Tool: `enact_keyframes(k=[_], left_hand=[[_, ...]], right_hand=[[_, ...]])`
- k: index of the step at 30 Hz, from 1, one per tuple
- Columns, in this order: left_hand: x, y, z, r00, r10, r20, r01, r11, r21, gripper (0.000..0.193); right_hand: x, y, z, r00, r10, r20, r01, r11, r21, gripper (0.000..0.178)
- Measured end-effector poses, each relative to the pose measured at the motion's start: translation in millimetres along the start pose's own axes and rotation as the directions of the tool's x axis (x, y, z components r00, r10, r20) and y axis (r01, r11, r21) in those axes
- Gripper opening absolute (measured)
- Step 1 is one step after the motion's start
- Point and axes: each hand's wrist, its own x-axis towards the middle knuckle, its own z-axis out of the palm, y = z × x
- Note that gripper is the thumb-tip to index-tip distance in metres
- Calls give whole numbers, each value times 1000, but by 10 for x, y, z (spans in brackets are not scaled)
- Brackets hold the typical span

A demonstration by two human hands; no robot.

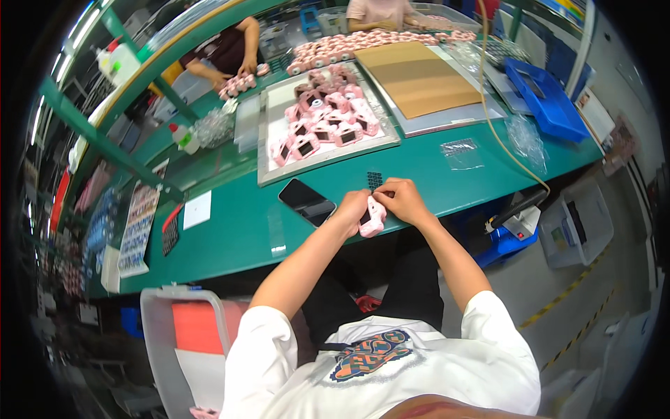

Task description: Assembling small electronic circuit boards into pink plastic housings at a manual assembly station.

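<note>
From my feed I see both hands meeting at the near edge of the green table (230, 230), closed around 1 small pink device (372, 218). My left hand (351, 208) grips its upper left side, fingers curled over it, and my right hand (401, 199) pinches its top from the right, fingertips pressed on the casing. The device hangs just past the table's edge, above my lap; its long axis runs roughly up and down in the picture, tilted slightly, with the lower rounded end pointing toward me. I cannot tell which face is turned up, because my fingers cover most of the upper half and the piece is small. Just beyond my hands a small dark dotted sheet (375, 180) lies on the table, and a black phone (307, 202) lies flat to the left. Farther back a grey tray (279, 171) holds a heap of similar pink devices (324, 122), with a brown cardboard sheet (417, 77) to its right. At the far side, 2 other people are cut off by the frame's top.
</note>
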Motion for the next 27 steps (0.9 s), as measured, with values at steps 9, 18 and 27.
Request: enact_keyframes(k=[9,18,27], left_hand=[[-374,93,-239,955,211,-207,-166,962,215,42],[-721,65,2,965,60,-256,-123,964,-237,42],[-1336,-416,407,996,-68,56,85,605,-792,38]], right_hand=[[-34,-20,45,999,14,-29,-20,973,-232,11],[-228,-302,-158,991,78,-112,-78,997,9,9],[-655,-1271,-346,980,-138,-147,139,990,-3,8]])
